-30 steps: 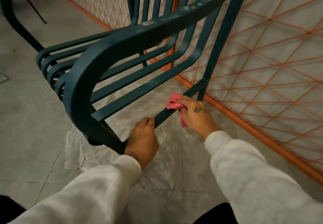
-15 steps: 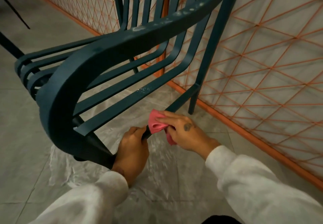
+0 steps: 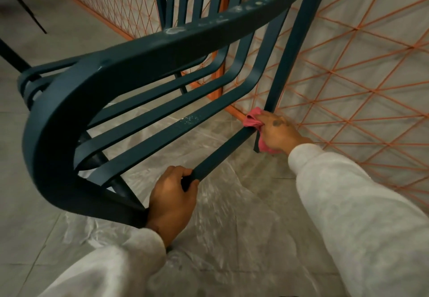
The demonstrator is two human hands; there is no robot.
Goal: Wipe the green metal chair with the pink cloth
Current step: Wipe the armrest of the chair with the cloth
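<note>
Grey tiled floor (image 3: 34,204), joints visible at lower left. A crumpled sheet of clear plastic (image 3: 232,222) is spread over the tiles, wrinkled and dusted with pale specks. The green metal chair (image 3: 144,50) is stood on the sheet; its rear leg foot is seen near the sheet's far edge. An orange frame rail (image 3: 234,111) is set along the floor just beyond.

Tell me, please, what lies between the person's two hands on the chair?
A bare stretch of the chair's lower bar joins left hand and right hand; head view.
</note>
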